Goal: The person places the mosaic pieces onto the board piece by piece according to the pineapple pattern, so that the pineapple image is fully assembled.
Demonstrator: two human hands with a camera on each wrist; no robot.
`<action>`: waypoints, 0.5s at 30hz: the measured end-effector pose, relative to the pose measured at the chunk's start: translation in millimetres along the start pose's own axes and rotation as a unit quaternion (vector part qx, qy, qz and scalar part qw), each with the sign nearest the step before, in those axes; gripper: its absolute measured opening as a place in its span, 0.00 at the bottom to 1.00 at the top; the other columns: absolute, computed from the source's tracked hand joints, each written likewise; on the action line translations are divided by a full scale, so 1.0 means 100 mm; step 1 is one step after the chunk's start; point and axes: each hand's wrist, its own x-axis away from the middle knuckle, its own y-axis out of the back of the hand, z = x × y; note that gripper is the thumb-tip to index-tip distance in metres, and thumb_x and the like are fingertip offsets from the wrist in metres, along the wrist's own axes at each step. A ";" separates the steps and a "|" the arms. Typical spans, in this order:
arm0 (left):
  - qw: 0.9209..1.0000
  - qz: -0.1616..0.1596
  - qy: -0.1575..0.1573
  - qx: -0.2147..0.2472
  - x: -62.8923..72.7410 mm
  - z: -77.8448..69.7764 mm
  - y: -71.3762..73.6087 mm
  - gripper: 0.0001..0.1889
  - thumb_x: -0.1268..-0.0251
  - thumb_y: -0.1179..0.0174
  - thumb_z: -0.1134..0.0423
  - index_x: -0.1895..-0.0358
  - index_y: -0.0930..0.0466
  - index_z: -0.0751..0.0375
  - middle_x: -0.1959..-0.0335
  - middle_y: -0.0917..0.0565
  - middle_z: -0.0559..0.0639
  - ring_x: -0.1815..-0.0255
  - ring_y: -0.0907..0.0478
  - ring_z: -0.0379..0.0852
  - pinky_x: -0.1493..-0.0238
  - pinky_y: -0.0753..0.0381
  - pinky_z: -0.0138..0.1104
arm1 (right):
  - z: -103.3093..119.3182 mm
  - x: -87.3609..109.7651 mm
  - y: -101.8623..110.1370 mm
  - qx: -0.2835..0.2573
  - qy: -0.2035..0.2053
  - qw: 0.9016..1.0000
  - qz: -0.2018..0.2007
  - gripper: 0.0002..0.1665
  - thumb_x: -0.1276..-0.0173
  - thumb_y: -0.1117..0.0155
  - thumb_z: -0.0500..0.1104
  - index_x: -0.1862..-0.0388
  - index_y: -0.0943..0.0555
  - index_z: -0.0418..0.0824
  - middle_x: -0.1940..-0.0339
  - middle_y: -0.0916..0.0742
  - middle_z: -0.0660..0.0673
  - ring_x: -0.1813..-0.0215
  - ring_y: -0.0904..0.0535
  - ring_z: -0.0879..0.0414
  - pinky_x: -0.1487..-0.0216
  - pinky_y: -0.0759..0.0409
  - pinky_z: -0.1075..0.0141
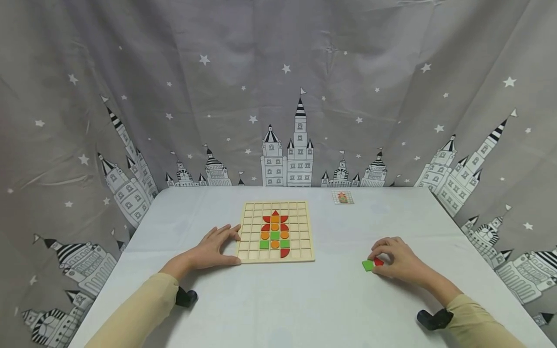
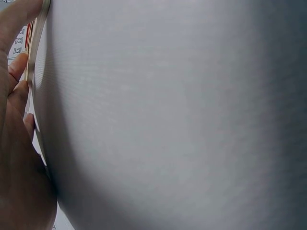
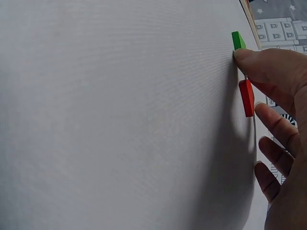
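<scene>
A wooden grid board [image 1: 300, 241] lies on the table, bearing a figure of red, orange and green tiles. My left hand [image 1: 213, 249] rests at its left edge, thumb at the near corner and fingers spread along the side. In the left wrist view, the fingertips [image 2: 20, 64] meet the board's edge. Well to the right of the board, my right hand [image 1: 398, 261] pinches a green square tile [image 1: 367, 266] between thumb and index finger, low over the table. A red tile [image 1: 378, 262] sits right beside it under the fingers. The right wrist view shows the thumb against the green tile [image 3: 238, 40].
A small picture card [image 1: 343, 197] with a gridded figure lies at the table's back, right of the board. White cloth covers the table [image 1: 304, 299]. Behind it hangs a grey curtain [image 1: 226, 96] printed with castles and stars.
</scene>
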 end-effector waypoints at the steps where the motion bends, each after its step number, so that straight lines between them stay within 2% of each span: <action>1: 1.000 0.000 0.000 0.000 0.00 0.00 0.00 0.33 0.46 0.29 0.32 0.44 0.28 0.43 0.18 0.42 0.50 0.17 0.54 0.62 0.19 0.66 0.57 | -0.01 0.00 0.00 -0.002 -0.001 1.000 0.001 0.14 0.46 0.17 0.46 0.63 0.13 0.60 0.49 0.17 0.50 0.40 0.29 0.41 0.40 0.30 0.36; 6: 1.000 0.000 0.002 0.001 0.00 -0.01 0.00 0.33 0.46 0.29 0.32 0.44 0.28 0.43 0.18 0.42 0.50 0.17 0.54 0.61 0.19 0.67 0.56 | -0.01 -0.01 -0.02 -0.010 0.012 1.000 -0.010 0.14 0.47 0.16 0.43 0.66 0.13 0.59 0.50 0.17 0.51 0.41 0.29 0.44 0.40 0.30 0.40; 11: 1.000 0.000 0.004 0.002 0.01 -0.01 0.01 0.33 0.46 0.29 0.33 0.44 0.29 0.43 0.18 0.42 0.49 0.17 0.54 0.60 0.19 0.67 0.55 | 0.04 -0.07 -0.09 0.020 0.061 0.998 -0.027 0.14 0.48 0.16 0.42 0.68 0.14 0.58 0.53 0.17 0.54 0.41 0.28 0.47 0.39 0.27 0.42; 15: 1.000 0.002 0.004 -0.004 0.01 -0.01 0.01 0.32 0.46 0.29 0.33 0.44 0.29 0.43 0.18 0.42 0.49 0.17 0.54 0.60 0.19 0.67 0.55 | 0.15 -0.19 -0.15 0.030 0.087 0.995 -0.029 0.14 0.47 0.17 0.43 0.68 0.14 0.57 0.52 0.17 0.56 0.40 0.28 0.49 0.40 0.27 0.45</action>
